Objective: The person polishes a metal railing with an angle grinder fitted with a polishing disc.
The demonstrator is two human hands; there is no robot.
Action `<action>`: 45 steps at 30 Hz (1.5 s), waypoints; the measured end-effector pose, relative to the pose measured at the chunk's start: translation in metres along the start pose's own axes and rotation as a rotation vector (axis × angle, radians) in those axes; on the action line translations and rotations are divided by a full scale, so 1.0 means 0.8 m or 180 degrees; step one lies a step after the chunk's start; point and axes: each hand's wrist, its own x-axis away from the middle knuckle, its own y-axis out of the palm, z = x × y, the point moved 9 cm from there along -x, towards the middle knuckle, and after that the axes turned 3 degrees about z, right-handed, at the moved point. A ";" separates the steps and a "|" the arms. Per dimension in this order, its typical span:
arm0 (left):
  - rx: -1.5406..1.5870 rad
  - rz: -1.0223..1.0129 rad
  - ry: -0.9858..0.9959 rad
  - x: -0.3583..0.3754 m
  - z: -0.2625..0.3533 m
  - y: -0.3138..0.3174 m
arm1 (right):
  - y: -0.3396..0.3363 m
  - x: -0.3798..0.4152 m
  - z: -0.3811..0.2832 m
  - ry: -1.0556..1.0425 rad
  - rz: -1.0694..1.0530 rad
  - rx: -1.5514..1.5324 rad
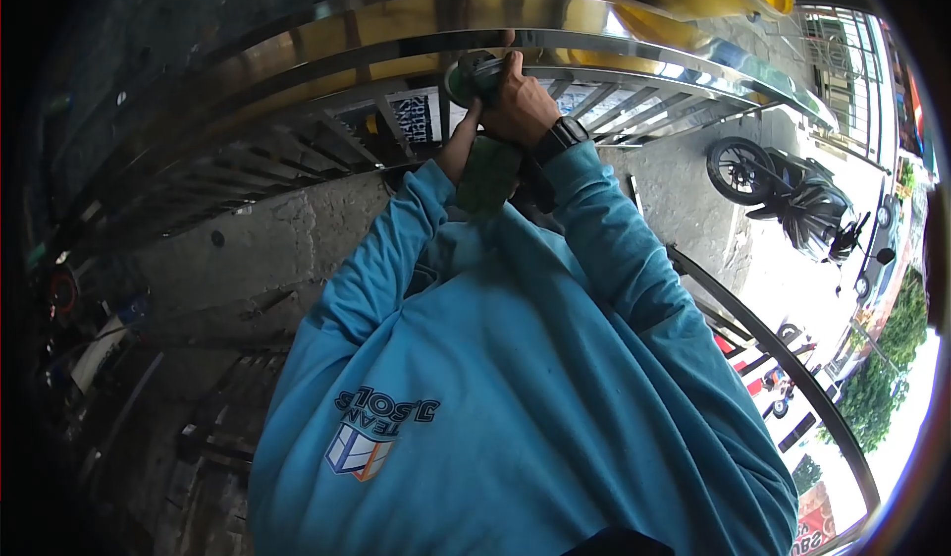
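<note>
The right hand (517, 100), a black wristwatch (561, 138) strapped on its wrist, is wrapping closed around the head end of a dark green handheld angle grinder (485, 160), knuckles facing the camera and fingers curling over the tool just behind its round disc guard (464, 78). The left hand (466, 125) is sitting lower on the same tool and is mostly hidden by the grinder's body and the right hand; only the wrist and the heel of the palm are showing, so whether it is clamping or merely steadying cannot be told. Both arms are reaching forward in light blue long sleeves (604, 229), and the right hand is the one lying nearer the working end. The grinder's long axis is running from the person's chest straight away toward the disc, roughly square to the work. The disc end is meeting, or sitting just beside, a long polished stainless-steel rail (634, 46) of a gate frame, which is sweeping across the view from left to right beyond the hands; actual contact cannot be confirmed. Thin steel bars (614, 100) are hanging below that rail. Well apart, to the right, a black motorcycle (792, 194) is standing on pale concrete ground (684, 169).
</note>
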 end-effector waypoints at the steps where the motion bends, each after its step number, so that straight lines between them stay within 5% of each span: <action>1: -0.0019 -0.0044 -0.0106 -0.010 -0.006 0.008 | -0.008 0.002 0.012 0.0037 -0.0002 0.0002; 8: -0.0134 -0.0228 -0.0740 -0.098 -0.060 0.064 | -0.063 0.022 0.130 0.0283 0.0390 -0.0180; 9: -0.0435 0.0277 -0.0493 -0.120 -0.060 0.059 | -0.073 0.026 0.147 0.0285 0.0482 -0.0233; 12: 0.0129 0.0083 -0.0705 -0.173 -0.087 0.087 | -0.106 0.036 0.193 0.0269 0.0634 -0.0236; 23: -0.1052 -0.0045 -0.0252 -0.276 -0.105 0.170 | -0.185 0.050 0.315 0.0877 0.0625 0.0146; 26: -0.1242 -0.0017 0.0050 -0.266 -0.091 0.181 | -0.186 0.051 0.308 0.0984 0.0568 0.0105; 29: -0.0885 0.0000 -0.0510 -0.268 -0.107 0.138 | -0.170 0.046 0.287 0.0846 0.0591 0.0101; 35: -0.0580 -0.0019 -0.0198 -0.217 -0.075 0.040 | -0.111 0.032 0.189 0.0540 0.0451 -0.0067; 37: -0.0855 0.0236 0.0408 -0.214 -0.055 -0.029 | -0.082 0.023 0.159 0.0299 0.0409 -0.0129; 40: 0.0201 -0.0001 -0.0227 -0.118 -0.055 0.009 | -0.058 0.022 0.108 0.0239 0.0332 -0.0237; 45: 0.0210 0.0070 0.0054 -0.057 -0.037 0.050 | -0.038 0.012 0.075 -0.0050 0.0221 -0.0111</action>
